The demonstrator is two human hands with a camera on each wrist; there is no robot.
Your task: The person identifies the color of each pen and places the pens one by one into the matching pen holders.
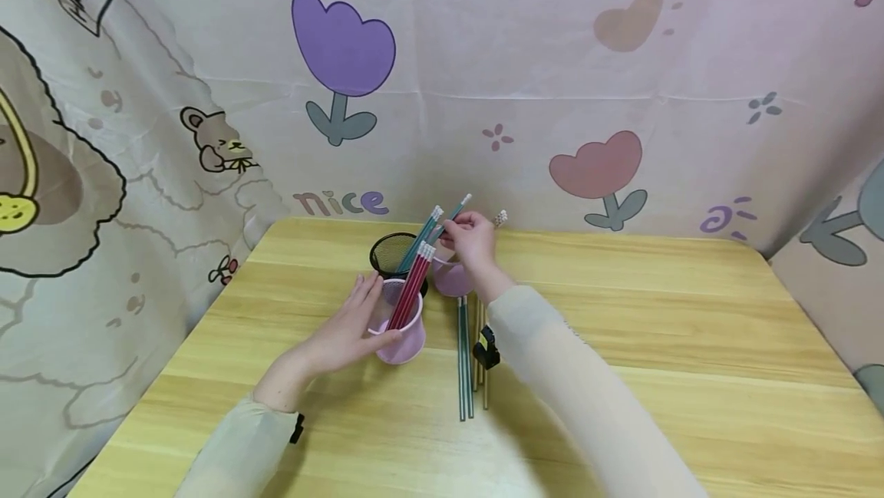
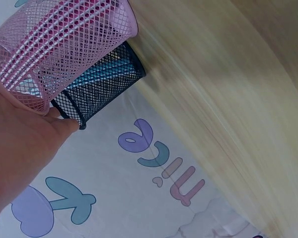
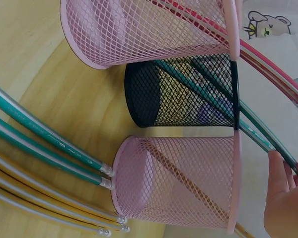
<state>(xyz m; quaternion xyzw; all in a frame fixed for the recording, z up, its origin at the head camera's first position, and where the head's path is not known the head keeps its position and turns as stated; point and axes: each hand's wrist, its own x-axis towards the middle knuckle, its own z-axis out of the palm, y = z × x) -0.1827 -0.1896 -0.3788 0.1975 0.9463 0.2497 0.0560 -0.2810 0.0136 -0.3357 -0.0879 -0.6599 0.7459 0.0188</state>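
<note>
My left hand point(image 1: 341, 333) holds a pink mesh pencil cup point(image 1: 402, 350), thumb on its near side and fingers on its far side. Several red striped pencils point(image 1: 409, 291) lean in that cup. Behind it stands a black mesh cup point(image 3: 141, 94) with green pencils slanting out of its mouth. Above the black cup, my right hand point(image 1: 473, 241) pinches a green pencil point(image 1: 459, 209) near its white-tipped upper end. Its lower part slants down into the black cup. Beside this, a second pink mesh cup point(image 3: 134, 173) holds yellow pencil shafts point(image 3: 184, 178), partly hidden by my right hand in the head view.
Two loose green pencils point(image 1: 463, 375) and several yellow pencils point(image 3: 49, 193) lie on the wooden table point(image 1: 656, 421), their white-tipped ends close by the second pink cup. A printed cloth point(image 1: 449, 45) hangs directly behind the table's far edge.
</note>
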